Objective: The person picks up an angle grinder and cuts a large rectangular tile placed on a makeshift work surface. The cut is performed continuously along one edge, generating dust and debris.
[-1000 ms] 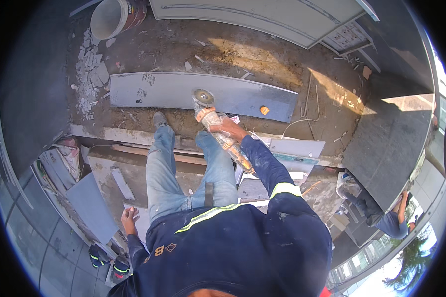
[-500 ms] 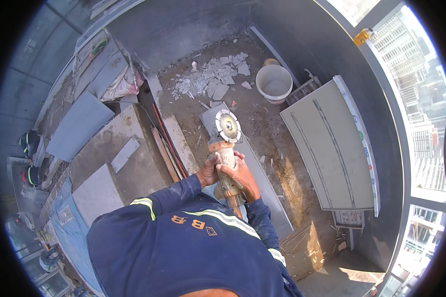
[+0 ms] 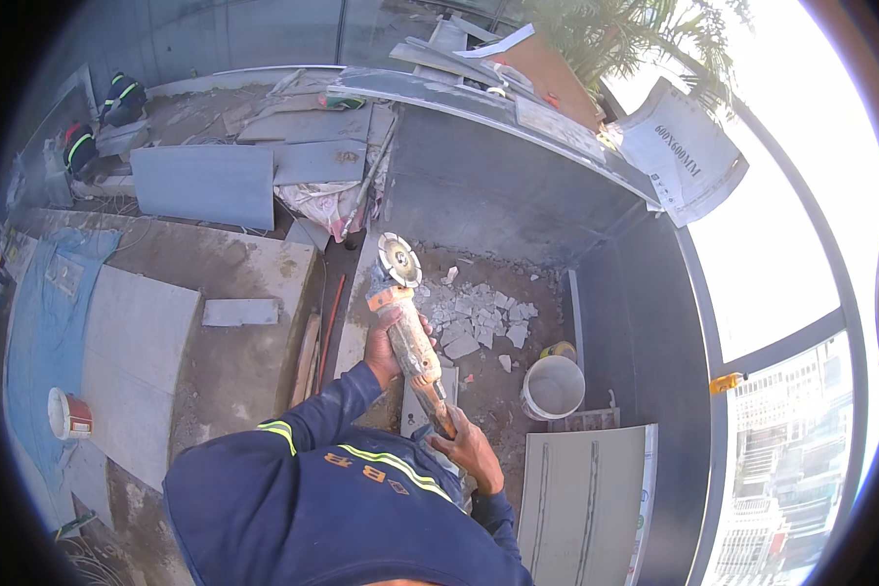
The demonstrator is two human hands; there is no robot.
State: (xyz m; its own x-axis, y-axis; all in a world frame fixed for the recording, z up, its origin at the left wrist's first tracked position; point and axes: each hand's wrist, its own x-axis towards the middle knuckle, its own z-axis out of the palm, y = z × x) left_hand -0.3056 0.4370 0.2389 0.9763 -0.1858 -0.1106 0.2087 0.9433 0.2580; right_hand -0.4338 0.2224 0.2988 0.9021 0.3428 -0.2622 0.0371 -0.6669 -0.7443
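A dark grey wall [image 3: 498,195] closed off the far side of the work area, above a dirt floor. At the near right lay a pale panel [image 3: 568,508] with two long parallel grooves. To the left, a crumpled blue sheet [image 3: 54,313] lay along the edge of a smooth beige slab [image 3: 137,361], and farther back a rectangular bluish-grey slab [image 3: 205,186] rested among other boards. Two co-workers in dark clothing with reflective bands crouched at the far left, one [image 3: 122,103] behind the other [image 3: 80,151]. Broken tile pieces [image 3: 479,313] were scattered near the foot of the wall, with a round white bucket [image 3: 557,386] just beside them.

The dusty angle grinder [image 3: 415,356] was in front of the person's chest, slanting with its head up and away. The person's left hand [image 3: 385,347] was wrapped around its body, just behind the orange collar [image 3: 391,297]; the right hand [image 3: 467,447] was closed around its rear end. At the head, the segmented cutting disc [image 3: 400,259] was apart from every slab, its flat face toward the camera.
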